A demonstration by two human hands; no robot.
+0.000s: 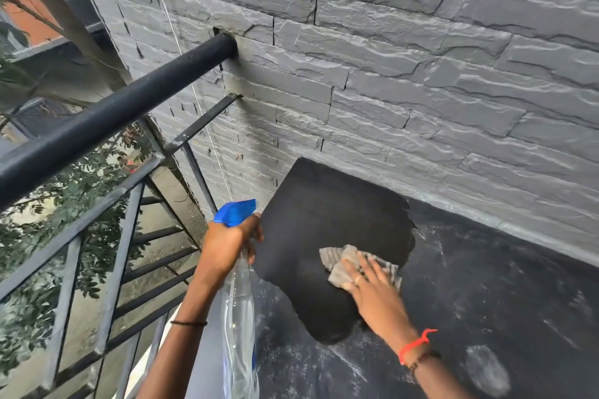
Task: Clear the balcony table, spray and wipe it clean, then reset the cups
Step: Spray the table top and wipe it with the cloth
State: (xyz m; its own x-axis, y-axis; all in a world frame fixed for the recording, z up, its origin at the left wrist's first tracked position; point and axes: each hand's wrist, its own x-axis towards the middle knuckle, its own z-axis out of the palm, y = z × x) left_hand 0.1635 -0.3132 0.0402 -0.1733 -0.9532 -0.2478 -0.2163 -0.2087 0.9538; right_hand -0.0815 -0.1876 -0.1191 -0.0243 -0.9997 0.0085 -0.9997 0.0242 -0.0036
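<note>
Head view: left hand (227,241) grips spray bottle (238,301), right hand (372,288) flat on cloth (350,261).

One wide-angle camera, worn on the head, is looking forward and steeply down, facing the corner where the dark desk (486,285) is meeting the grey stone wall (421,58). It is sitting close, within arm's reach, with the left hand (227,243) and right hand (372,288) coming in from the bottom edge. The black railing (107,120) is filling the left side
</note>
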